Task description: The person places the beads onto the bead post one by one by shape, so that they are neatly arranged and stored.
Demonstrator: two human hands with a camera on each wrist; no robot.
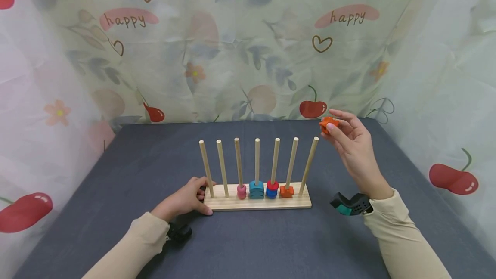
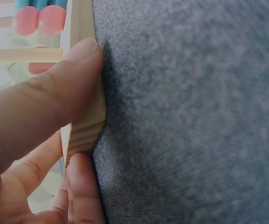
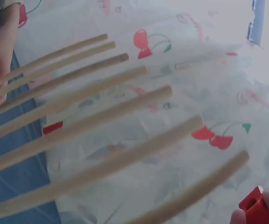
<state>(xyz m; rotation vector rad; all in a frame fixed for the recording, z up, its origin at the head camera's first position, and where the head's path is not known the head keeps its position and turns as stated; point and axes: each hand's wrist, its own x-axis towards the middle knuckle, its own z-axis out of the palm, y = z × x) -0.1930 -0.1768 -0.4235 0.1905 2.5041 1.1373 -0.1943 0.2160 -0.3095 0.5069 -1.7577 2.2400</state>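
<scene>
A wooden peg board (image 1: 257, 203) with several upright pegs stands on the dark cloth. My left hand (image 1: 188, 197) grips its left end. In the left wrist view the thumb (image 2: 55, 93) lies along the front edge, with fingers at the end face. My right hand (image 1: 354, 145) is raised right of the rightmost peg (image 1: 309, 165). Thumb and fingertips pinch an orange star-shaped bead (image 1: 328, 125), above the level of the peg tops. In the right wrist view the bead (image 3: 256, 207) shows a hole, close beside a peg's tip.
Pink beads (image 1: 241, 191), teal beads (image 1: 256, 190), a red bead (image 1: 272, 185) over a blue bead (image 1: 271, 193), and an orange bead (image 1: 286, 192) sit on pegs. Both outer left pegs and the rightmost are bare. A patterned curtain (image 1: 232, 55) surrounds the table (image 1: 155, 150).
</scene>
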